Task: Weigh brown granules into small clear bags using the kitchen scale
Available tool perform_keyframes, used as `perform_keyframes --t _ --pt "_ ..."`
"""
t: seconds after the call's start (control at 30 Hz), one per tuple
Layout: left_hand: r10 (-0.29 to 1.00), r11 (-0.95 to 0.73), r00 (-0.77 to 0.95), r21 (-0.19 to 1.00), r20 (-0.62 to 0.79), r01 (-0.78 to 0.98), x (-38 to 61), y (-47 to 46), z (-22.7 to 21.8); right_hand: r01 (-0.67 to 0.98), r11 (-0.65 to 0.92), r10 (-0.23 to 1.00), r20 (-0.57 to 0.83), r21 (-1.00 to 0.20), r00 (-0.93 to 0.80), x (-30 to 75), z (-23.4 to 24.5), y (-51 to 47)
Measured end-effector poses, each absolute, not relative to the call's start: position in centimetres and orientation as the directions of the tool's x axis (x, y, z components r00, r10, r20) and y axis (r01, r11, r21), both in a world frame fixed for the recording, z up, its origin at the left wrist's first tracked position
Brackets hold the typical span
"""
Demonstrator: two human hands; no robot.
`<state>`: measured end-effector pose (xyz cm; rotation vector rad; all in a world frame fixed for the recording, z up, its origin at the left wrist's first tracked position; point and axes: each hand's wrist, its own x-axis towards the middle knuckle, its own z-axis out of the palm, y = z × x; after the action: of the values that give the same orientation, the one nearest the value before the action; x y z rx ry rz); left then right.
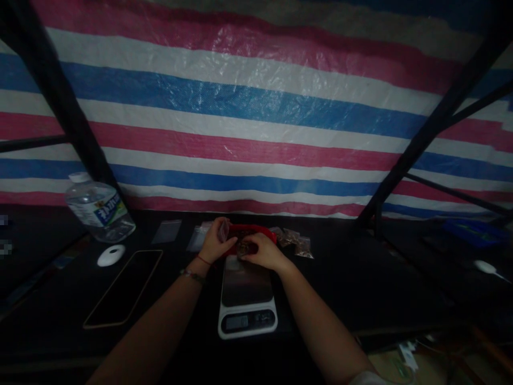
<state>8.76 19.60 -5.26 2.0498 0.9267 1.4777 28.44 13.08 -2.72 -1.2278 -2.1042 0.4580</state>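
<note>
My left hand (214,241) is closed on a small clear plastic bag (223,231), held at the left end of a red tray (234,228). Small dark brown pieces lie in the tray. My right hand (262,252) reaches over the tray's front edge, its fingers pinched around a brownish, partly shiny clump (242,249); dim light hides what exactly it is. Right below both hands is a white kitchen scale (247,299) with a dark plate. Its display shows, but the digits are unreadable.
Filled small bags (303,247) lie right of the tray. Flat clear bags (196,239) and another one (166,231) lie to the left. Further left are a phone (124,289), a white mouse-shaped object (111,255) and a large water bottle (100,208). Striped sheeting (248,123) hangs behind.
</note>
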Motion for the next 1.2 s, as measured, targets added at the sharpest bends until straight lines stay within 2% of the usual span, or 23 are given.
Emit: perform_keyframes --t 0.2,0.37,0.5,0.63,0.83,1.03,1.2 --pt "0.729 -0.684 0.206 0.691 0.652 0.232 8.7 19.7 -5.4 0.623 0.546 0.83 0.261 -0.56 -0.493 28.0 -2.2 12.0" --pt "0.702 -0.708 0.212 0.634 0.68 0.31 8.6 19.6 -5.1 0.602 0.587 0.804 0.304 -0.541 -0.511 28.3 -1.5 11.9" --pt "0.703 -0.698 0.246 0.58 0.668 0.42 8.7 19.3 -4.9 0.56 0.579 0.814 0.461 -0.593 -0.353 28.8 -1.5 12.1" --pt "0.663 -0.709 0.297 0.448 0.687 0.545 9.1 18.8 -4.2 0.518 0.605 0.788 0.549 -0.605 -0.28 28.5 -2.0 12.4" --pt "0.668 -0.667 0.372 0.299 0.644 0.682 9.7 17.7 -2.4 0.492 0.6 0.794 0.544 -0.63 -0.271 27.8 -2.1 12.6" --pt "0.642 -0.696 0.414 0.265 0.645 0.668 10.8 16.9 -2.0 0.464 0.575 0.81 0.55 -0.674 -0.204 27.2 -2.6 13.1" --pt "0.606 -0.748 0.459 0.27 0.65 0.606 10.8 17.5 -2.8 0.505 0.49 0.859 0.491 -0.71 -0.144 26.8 -2.7 13.5"
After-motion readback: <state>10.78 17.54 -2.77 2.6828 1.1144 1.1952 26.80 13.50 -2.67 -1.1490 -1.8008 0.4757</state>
